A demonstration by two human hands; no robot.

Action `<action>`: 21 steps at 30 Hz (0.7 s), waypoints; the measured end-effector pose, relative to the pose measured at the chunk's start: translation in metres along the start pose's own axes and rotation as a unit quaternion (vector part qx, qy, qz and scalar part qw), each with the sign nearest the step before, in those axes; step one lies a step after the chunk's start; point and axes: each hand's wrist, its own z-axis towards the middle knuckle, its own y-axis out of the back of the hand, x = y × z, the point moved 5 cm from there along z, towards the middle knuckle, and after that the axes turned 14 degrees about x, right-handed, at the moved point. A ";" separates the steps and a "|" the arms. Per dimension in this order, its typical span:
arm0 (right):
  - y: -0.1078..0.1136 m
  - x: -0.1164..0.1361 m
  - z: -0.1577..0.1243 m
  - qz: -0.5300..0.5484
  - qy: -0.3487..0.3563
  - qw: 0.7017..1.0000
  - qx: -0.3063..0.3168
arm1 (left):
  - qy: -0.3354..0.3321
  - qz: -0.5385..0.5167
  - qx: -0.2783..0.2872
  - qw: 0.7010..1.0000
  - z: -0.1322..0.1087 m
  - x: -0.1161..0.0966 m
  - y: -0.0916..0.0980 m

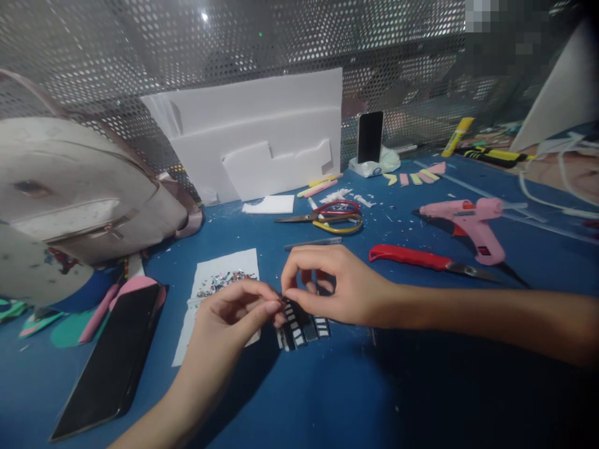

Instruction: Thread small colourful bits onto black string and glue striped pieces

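Note:
My left hand (229, 315) and my right hand (339, 284) meet over the middle of the blue table (243, 411). Thumb and forefinger are pinched on each, with the tips nearly touching. What they pinch is dark, tiny and mostly covered by the fingers. Just below the fingertips are black strips with white bars (296, 327), partly hidden by my hands; I cannot tell whether the fingers touch them. Behind my left hand lies a white paper sheet (203, 274) with shiny coloured bits (229, 280) on it. Beyond my right hand is a clear stick (313, 243).
Scissors (334, 217), a red-handled knife (412, 257) and a pink glue gun (468, 218) lie behind and right. A large dark phone (110, 368) and a pale backpack (88, 181) are at left. White foam board (262, 125) stands at the back, near an upright phone (370, 137).

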 end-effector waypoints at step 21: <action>-0.001 -0.004 0.000 0.078 -0.040 0.996 -0.021 | 0.000 -0.054 0.022 0.998 0.000 0.002 -0.002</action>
